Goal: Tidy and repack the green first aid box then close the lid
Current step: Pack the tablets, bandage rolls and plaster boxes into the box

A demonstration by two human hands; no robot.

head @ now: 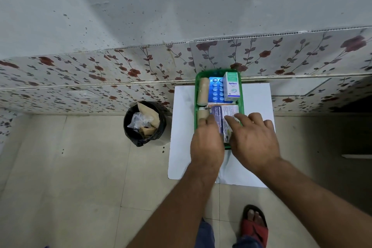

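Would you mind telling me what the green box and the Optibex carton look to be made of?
Green box: probably moulded plastic; its glossy, slightly see-through rim suggests so. Optibex carton: apparently printed cardboard, with crisp folded edges and matte white faces.

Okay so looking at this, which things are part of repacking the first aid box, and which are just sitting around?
Part of the job:
green box
tan bandage roll
blue blister pack
Optibex carton
medicated dressings box
left hand
right hand

Just lying about:
black waste bin
white sheet under the box
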